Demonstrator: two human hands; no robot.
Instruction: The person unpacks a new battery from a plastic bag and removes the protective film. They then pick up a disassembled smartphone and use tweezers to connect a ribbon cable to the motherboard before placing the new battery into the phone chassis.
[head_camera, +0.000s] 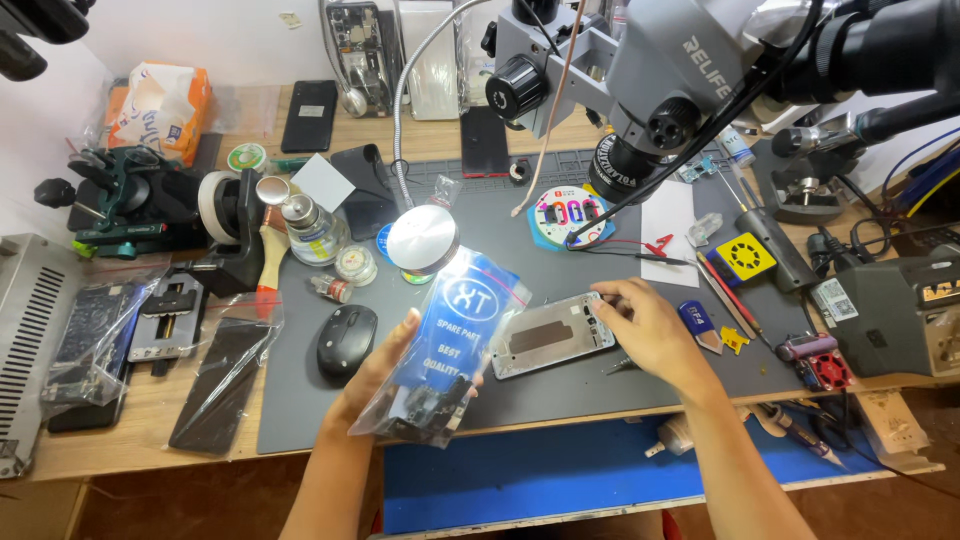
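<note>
Phone frame (553, 335) lies at frame centre, long axis tilted up-right, touched by the right hand (652, 330); left hand (395, 375) is clamped on a plastic bag (455, 340).

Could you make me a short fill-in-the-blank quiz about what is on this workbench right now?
1. The left hand holds a clear plastic ____ with a blue card inside.
2. The right hand touches the phone frame lying on the grey ____.
3. Left of the left hand sits a black computer ____.

Missing words: bag; mat; mouse
</note>
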